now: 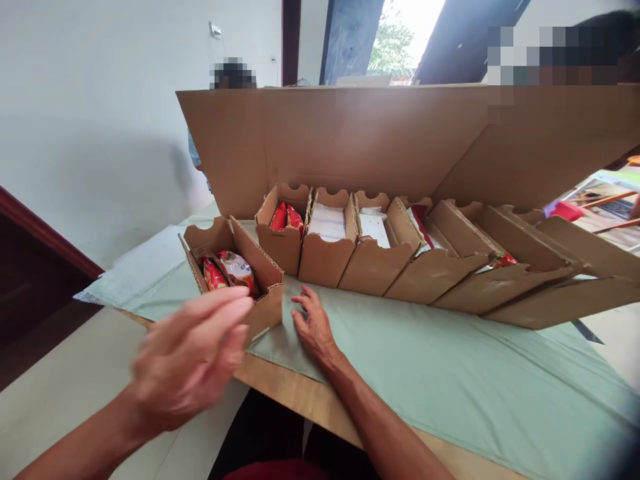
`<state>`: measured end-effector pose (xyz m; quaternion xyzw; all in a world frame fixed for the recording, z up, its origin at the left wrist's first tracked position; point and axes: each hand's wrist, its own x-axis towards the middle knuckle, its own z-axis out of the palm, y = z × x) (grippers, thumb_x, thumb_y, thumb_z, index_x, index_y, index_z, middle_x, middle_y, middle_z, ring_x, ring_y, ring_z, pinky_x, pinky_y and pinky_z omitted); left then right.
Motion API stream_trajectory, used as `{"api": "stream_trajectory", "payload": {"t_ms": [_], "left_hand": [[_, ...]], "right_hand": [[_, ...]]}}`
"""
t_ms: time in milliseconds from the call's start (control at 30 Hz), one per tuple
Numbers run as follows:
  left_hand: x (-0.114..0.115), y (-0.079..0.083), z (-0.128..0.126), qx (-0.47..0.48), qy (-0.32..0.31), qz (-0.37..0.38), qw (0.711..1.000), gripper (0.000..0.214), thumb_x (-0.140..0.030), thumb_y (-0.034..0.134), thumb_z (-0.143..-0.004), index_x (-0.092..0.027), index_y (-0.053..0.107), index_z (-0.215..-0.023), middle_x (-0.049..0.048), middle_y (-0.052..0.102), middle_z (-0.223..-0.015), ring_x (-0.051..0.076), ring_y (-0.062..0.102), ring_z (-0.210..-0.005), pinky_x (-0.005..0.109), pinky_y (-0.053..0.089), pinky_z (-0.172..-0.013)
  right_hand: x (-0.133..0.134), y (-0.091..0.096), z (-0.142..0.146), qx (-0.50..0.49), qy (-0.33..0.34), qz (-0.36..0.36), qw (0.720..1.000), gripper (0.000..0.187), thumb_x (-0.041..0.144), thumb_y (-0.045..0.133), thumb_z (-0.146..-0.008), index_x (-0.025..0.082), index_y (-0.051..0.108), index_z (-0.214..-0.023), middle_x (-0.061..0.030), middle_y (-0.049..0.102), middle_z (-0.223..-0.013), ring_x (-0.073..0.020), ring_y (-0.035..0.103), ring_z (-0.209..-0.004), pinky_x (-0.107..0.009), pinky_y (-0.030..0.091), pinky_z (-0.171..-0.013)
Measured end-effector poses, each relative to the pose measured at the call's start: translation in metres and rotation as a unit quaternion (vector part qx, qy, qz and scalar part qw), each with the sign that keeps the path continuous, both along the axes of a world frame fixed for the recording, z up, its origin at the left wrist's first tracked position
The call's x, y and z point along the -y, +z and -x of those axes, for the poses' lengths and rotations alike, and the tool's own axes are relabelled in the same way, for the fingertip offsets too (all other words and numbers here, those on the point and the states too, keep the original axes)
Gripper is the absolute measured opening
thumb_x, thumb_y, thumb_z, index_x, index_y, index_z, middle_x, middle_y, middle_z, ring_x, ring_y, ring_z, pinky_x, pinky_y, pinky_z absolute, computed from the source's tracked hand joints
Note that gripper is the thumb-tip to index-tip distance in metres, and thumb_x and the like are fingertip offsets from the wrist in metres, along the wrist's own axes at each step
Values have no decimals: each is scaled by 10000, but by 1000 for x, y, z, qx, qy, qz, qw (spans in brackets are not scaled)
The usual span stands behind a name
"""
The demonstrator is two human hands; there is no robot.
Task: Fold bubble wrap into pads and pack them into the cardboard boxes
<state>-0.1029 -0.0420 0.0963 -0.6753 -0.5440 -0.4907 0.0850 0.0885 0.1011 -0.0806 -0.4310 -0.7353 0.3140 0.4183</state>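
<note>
My left hand [193, 357] is raised in front of the nearest cardboard bin [267, 308], blurred by motion. Its fingers stretch forward with the thumb apart below, and nothing shows in them. Inside that bin lie red packets [214, 275] and a white-and-red printed packet [237, 269]. Just right of the bin, my right hand [314, 327] rests on the pale green cloth [400, 353], fingers spread and holding nothing.
A row of cardboard bins [325, 260] runs rightward, several with packets or white items inside. Behind them stands a tall cardboard panel [350, 137]. Two people are partly visible beyond it. Clear plastic sheeting [145, 267] lies at the table's left end. The wooden table edge [285, 383] is near me.
</note>
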Motion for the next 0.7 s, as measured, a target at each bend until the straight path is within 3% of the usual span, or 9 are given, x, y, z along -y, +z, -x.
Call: {"api": "stream_trajectory", "payload": {"t_ms": [67,133,200,267,333,400,533,700], "left_hand": [[2,5,22,64,100,-76,990,278,-356,710,-852,-346,752,-1127,10,743,-1114,307,735,-996,555,587,-952],[-17,1,58,197,172,-87,961,369,-406,639,-921,-332,662,-1281,-24,696,-1253,325,695,-1141,575,552,-995],[-49,-16,95,338,134,9,932,436,-466,634,-928,-284,603,-1323,-50,625,-1404,324,589,-1322,519,487,-1102],[-85,-40,124,388,108,86,911,500,-498,654,-888,-164,617,-1259,53,642,-1402,356,537,-1376,535,457,-1128],[-114,-68,139,428,55,151,889,559,-602,602,-870,-135,654,-1172,119,718,-1272,351,616,-1283,520,533,-1032],[-131,-91,140,459,1,187,869,615,-691,547,-846,-154,690,-1109,123,767,-1137,337,681,-1175,479,583,-933],[-127,-115,127,505,-46,182,842,644,-768,466,-856,-214,725,-1060,78,787,-1067,314,703,-1133,431,582,-909],[-78,-116,94,602,-57,95,791,524,-729,644,-819,-236,745,-966,47,779,-1101,306,640,-1259,428,510,-1077]], "right_hand": [[2,10,-2,-1,-8,9,1000,319,175,573,-829,209,716,-1112,-157,537,-1505,-314,552,-1374,-494,526,-1053],[12,20,-2,-12,-8,13,1000,335,200,574,-843,221,699,-1153,-149,520,-1527,-313,534,-1390,-492,543,-1026],[28,28,-1,-31,-11,13,999,387,223,564,-879,233,657,-1254,-144,472,-1575,-311,503,-1421,-493,548,-1023],[50,32,3,-48,-17,6,999,444,231,549,-920,251,591,-1362,-133,413,-1625,-303,462,-1458,-503,523,-1069],[71,31,8,-54,-21,-5,998,492,221,536,-945,266,530,-1435,-123,372,-1654,-297,418,-1493,-524,478,-1130],[88,28,14,-54,-14,-15,998,551,202,534,-946,278,479,-1489,-117,365,-1659,-298,388,-1514,-547,441,-1169],[106,26,27,-61,13,-9,998,682,225,570,-930,307,376,-1579,-93,291,-1697,-329,328,-1545,-578,439,-1173],[122,35,25,-71,1,-14,997,830,357,644,-945,344,207,-1650,-67,180,-1735,-379,235,-1575,-650,372,-1204]]}}
